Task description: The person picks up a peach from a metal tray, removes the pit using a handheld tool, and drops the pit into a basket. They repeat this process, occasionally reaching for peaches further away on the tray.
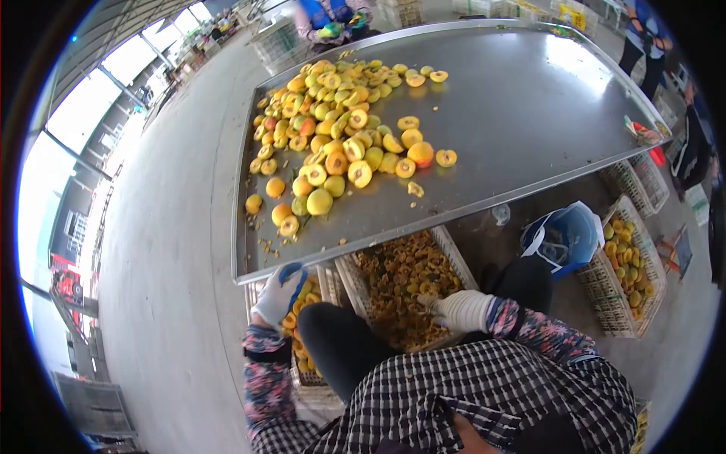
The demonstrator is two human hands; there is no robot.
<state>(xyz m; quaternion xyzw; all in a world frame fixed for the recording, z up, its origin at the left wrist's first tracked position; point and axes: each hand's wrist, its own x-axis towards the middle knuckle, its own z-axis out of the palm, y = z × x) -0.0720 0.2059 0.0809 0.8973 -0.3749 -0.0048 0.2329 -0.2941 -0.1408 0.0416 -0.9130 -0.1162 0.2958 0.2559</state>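
My left hand (278,296), in a white glove with blue coating, is at the front left corner of the metal table, above a crate of yellow peach halves (308,291). Its fingers are curled, and what they hold, if anything, is hidden. My right hand (463,310), in a pale glove, hangs over a crate of brown peach pits and scraps (404,276). Its fingers are closed around something too small to make out. Whole and halved peaches (333,140) lie heaped on the left part of the table (499,106).
A blue bucket (563,231) with a white bag over its rim stands right of my knee. Beside it is a crate of peaches (628,265). Across the table a person in blue (333,19) works with gloved hands; more people stand at the right. Concrete floor (166,250) stretches left.
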